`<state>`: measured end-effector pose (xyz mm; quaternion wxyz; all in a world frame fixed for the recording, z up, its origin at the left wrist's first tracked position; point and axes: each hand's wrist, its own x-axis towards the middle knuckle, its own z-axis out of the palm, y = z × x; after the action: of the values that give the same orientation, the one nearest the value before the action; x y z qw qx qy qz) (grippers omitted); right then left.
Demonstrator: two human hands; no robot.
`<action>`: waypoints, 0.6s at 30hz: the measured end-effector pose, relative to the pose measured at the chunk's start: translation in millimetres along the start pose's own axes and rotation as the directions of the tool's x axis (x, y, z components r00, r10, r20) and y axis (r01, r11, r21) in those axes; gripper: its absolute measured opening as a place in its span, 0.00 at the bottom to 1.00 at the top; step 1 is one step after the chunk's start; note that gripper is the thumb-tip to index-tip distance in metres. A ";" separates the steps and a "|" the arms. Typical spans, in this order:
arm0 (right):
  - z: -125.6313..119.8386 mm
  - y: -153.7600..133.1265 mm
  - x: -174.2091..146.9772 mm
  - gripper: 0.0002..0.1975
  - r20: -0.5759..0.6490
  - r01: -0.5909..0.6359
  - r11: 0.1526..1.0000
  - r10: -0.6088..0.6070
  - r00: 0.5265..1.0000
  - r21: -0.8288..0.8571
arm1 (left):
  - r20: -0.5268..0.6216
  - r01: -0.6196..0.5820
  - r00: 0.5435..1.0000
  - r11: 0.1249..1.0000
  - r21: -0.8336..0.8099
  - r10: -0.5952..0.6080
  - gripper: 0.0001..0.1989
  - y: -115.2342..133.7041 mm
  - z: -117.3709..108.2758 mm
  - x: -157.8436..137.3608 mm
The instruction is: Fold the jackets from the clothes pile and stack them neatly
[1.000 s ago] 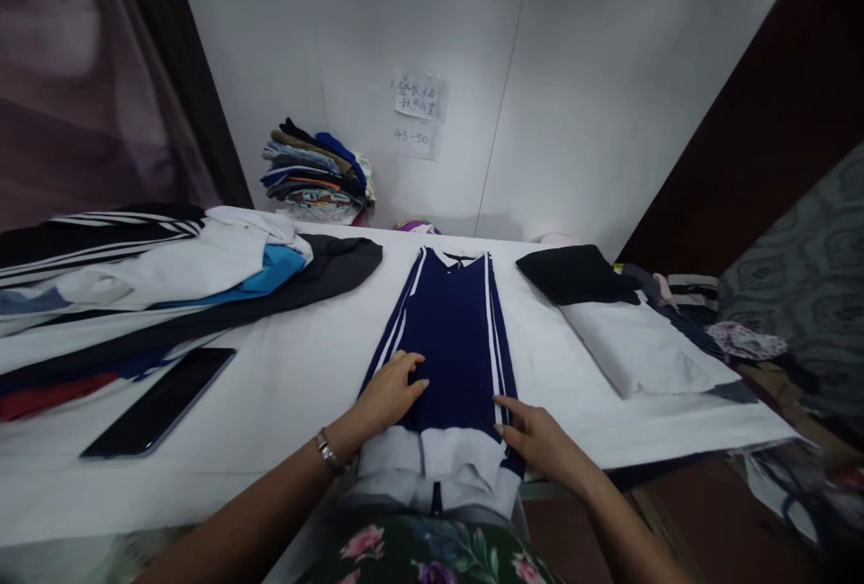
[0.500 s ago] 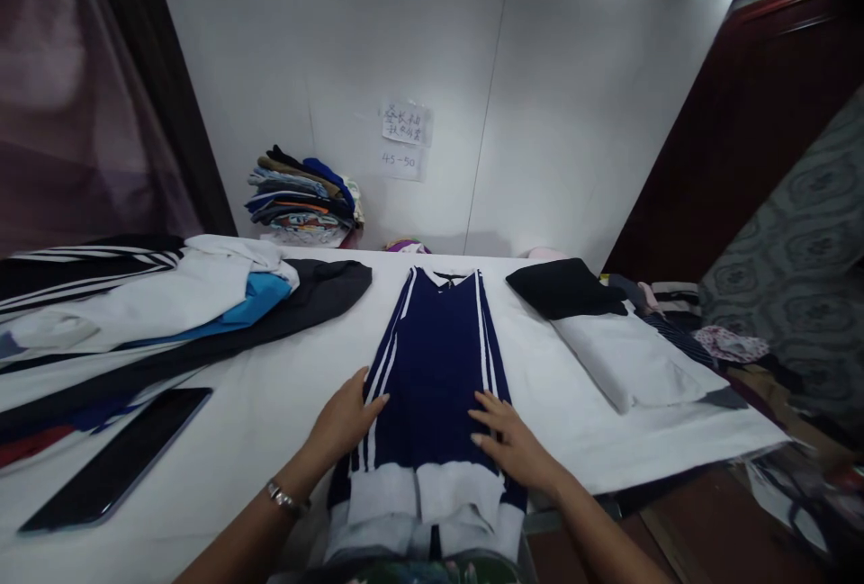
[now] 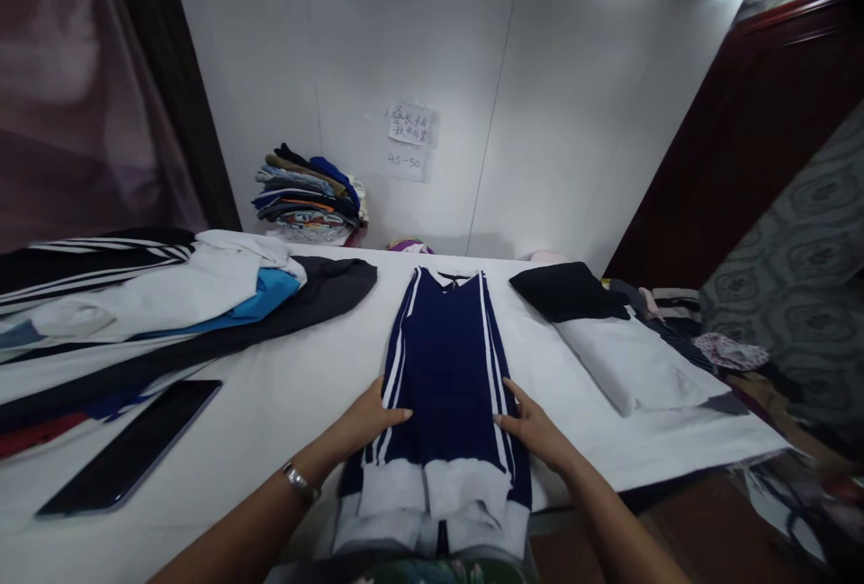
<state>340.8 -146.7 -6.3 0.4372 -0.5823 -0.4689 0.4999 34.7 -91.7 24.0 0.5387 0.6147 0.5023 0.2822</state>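
Note:
A navy jacket with white side stripes and a pale grey hem lies face up in front of me, its sides folded in to a narrow strip and its collar toward the wall. My left hand grips its left edge, thumb on top and the other fingers mostly hidden at the side. Opposite, my right hand holds the right edge in the same way, with thumb and forefinger showing on the stripes. The hem hangs close to my body.
Loose garments are heaped at the left, behind a black phone. A folded clothes stack stands against the wall. Folded black and white clothes lie right, near the edge of the white-covered table. More clothes are piled beyond.
Both hands have gone from lying on the jacket with fingers spread to holding its side edges, thumbs on top. The right hand has shifted outward. The view has moved slightly.

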 end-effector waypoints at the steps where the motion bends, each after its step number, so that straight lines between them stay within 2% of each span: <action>1: 2.8 -6.8 -2.0 0.48 0.023 -0.018 0.997 0.017 1.000 0.070 | 0.000 0.000 1.000 1.000 0.014 0.000 0.33 2.9 -0.4 1.2; 3: 10.0 -21.1 -5.9 0.49 0.035 -0.060 0.982 0.055 0.998 0.181 | -0.005 0.012 1.000 0.999 0.042 -0.012 0.32 13.7 -10.3 3.1; 6: 33.0 -36.6 -12.8 0.49 0.043 -0.071 0.950 0.061 0.997 0.303 | 0.010 0.020 1.000 0.995 0.101 -0.021 0.31 37.0 -48.9 3.1; 9: 75.8 -36.1 -22.0 0.50 0.086 -0.099 0.925 0.072 0.994 0.366 | 0.062 0.101 0.992 0.985 0.143 -0.111 0.33 51.2 -102.2 0.3; 11: 107.9 -28.4 -29.8 0.55 0.165 -0.126 0.909 0.065 0.984 0.396 | 0.084 0.178 0.977 0.968 0.175 -0.195 0.33 47.4 -133.7 -1.8; 13: 132.3 -19.4 -37.1 0.61 0.334 -0.194 0.906 0.063 0.941 0.376 | 0.108 0.242 0.958 0.950 0.196 -0.266 0.33 33.9 -156.0 -3.4; 15: 141.1 -13.4 -39.9 0.65 0.535 -0.275 0.928 0.105 0.839 0.250 | 0.119 0.275 0.945 0.936 0.221 -0.306 0.32 15.9 -168.4 -4.1; 16: 138.6 -12.4 -37.8 0.64 0.607 -0.293 0.941 0.135 0.783 0.168 | 0.115 0.276 0.944 0.931 0.241 -0.309 0.32 7.2 -171.7 -4.1; 17: 131.8 -13.1 -32.7 0.62 0.641 -0.285 0.954 0.162 0.750 0.092 | 0.104 0.270 0.946 0.925 0.267 -0.306 0.32 -0.5 -173.5 -3.8; 18: 121.2 -15.6 -23.9 0.57 0.638 -0.253 0.967 0.175 0.750 0.032 | 0.092 0.258 0.951 0.920 0.295 -0.296 0.33 -7.0 -174.5 -3.3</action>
<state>217.4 -162.6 -1.2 0.2279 -0.4046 -0.4881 0.7390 -123.5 -29.2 63.4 0.5139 0.6246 0.5815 0.0871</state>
